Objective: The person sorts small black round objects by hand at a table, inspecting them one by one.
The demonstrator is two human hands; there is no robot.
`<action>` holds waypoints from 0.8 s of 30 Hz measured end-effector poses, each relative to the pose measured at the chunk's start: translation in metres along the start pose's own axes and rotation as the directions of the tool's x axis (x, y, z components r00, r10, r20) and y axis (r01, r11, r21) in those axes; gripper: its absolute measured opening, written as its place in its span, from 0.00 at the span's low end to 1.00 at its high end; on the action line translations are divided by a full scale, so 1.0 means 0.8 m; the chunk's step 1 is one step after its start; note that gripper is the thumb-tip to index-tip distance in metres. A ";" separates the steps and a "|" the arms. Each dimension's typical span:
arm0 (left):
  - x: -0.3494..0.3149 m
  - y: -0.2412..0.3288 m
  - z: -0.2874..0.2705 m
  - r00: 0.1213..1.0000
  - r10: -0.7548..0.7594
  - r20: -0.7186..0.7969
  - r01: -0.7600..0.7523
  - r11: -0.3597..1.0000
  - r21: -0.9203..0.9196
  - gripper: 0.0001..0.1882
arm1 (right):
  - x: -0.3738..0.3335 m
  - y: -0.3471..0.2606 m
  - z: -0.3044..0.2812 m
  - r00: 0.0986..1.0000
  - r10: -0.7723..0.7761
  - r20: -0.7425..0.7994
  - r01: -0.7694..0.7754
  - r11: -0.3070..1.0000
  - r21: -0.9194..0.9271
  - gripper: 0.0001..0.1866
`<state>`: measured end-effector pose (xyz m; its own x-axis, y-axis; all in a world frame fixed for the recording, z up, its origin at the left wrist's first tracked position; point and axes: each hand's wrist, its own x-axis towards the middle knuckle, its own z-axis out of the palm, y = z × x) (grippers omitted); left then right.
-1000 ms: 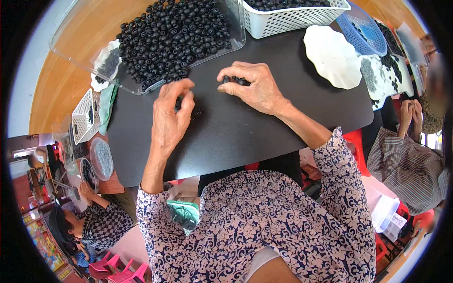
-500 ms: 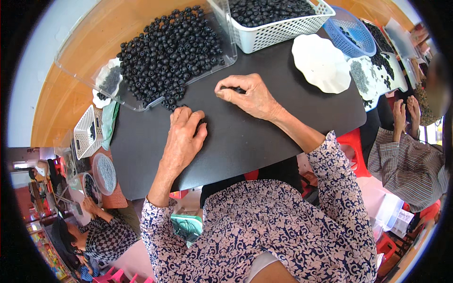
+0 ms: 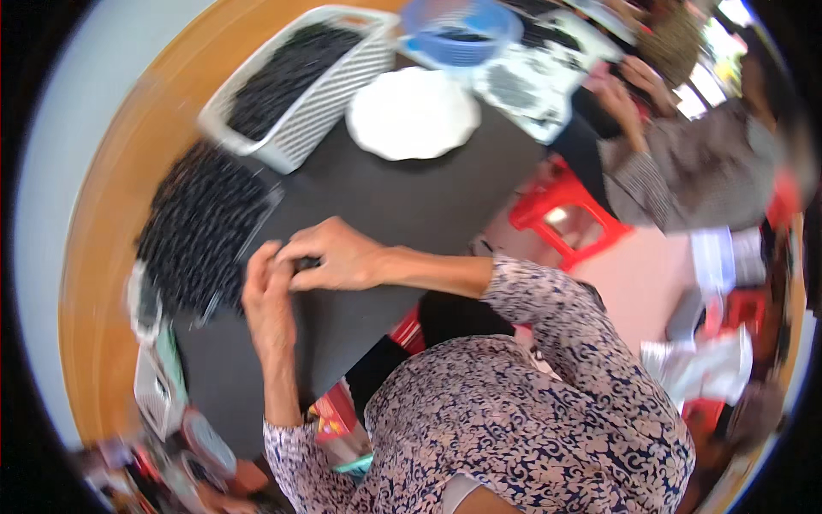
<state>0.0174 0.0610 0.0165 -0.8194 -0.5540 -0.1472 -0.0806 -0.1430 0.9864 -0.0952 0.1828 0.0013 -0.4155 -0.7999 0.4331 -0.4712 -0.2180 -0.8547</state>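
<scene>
Left of centre in the frame, both hands meet on the black mat [image 3: 402, 206]. The left hand [image 3: 267, 295] lies palm down, fingers curled and close together; whether it holds anything cannot be told. The right hand [image 3: 338, 257] is narrowed to a pinch, its fingertips [image 3: 295, 257] closed on a small dark object [image 3: 308, 262], likely one of the berries. The two hands touch at the fingers.

Just beside them, at centre left, a clear tray [image 3: 272, 199] holds a heap of dark berries [image 3: 201, 227]. Above it, in the upper left, a white slotted basket [image 3: 330, 98] holds more of them. A white scalloped plate [image 3: 413, 113] rests at upper centre, with a blue basket [image 3: 462, 30] beyond it. The picture is blurred. Another person's hand [image 3: 621, 98] shows at upper right.
</scene>
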 end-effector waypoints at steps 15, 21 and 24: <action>0.040 -0.020 0.021 0.938 0.039 0.344 -0.001 0.994 -0.111 0.17 | -0.018 0.014 -0.023 0.970 -0.079 -0.228 0.039 0.984 -0.175 0.14; 0.042 -0.032 0.026 0.932 0.102 0.348 -0.069 0.992 -0.107 0.20 | -0.023 0.019 -0.024 0.962 -0.044 -0.269 0.024 0.997 -0.077 0.12; 0.057 -0.061 -0.003 0.926 0.140 0.350 -0.068 0.975 -0.210 0.22 | -0.026 0.032 -0.019 0.964 -0.016 -0.264 0.011 1.000 -0.021 0.12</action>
<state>-0.0149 0.0411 -0.0385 -0.9688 -0.2463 0.0273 0.0966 -0.2737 0.9570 -0.1108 0.2023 -0.0248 -0.5984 -0.6201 0.5073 -0.4922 -0.2150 -0.8435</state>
